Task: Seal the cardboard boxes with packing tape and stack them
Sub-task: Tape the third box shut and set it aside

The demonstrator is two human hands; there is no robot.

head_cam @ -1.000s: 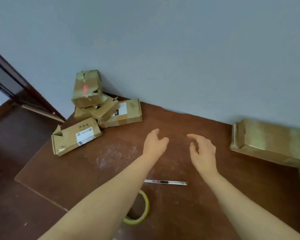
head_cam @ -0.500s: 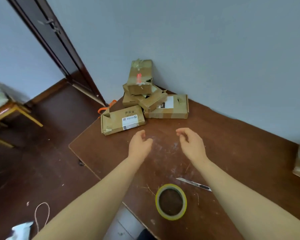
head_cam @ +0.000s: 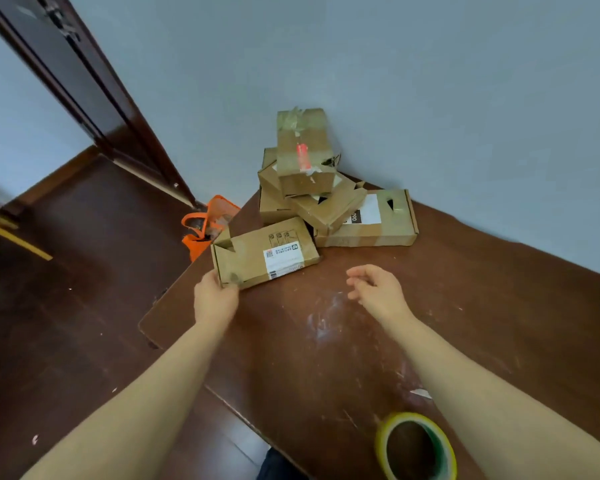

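Gripping labelled box (head_cam: 264, 252), left hand (head_cam: 215, 301)

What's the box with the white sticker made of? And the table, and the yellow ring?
Flat brown box with white label: matte cardboard, by its creased edges and folded flap. Dark brown table: probably wood, slightly glossy, scratched and white-smeared. Yellow tape roll: likely plastic film, judging by its sheen.

Brown boxes (head_cam: 312, 199) with white labels, one red-taped, dark brown table (head_cam: 465, 306) with white scuffs, yellow-green tape (head_cam: 417, 446) lower right, orange bag (head_cam: 208, 223), grey-blue wall (head_cam: 430, 81)
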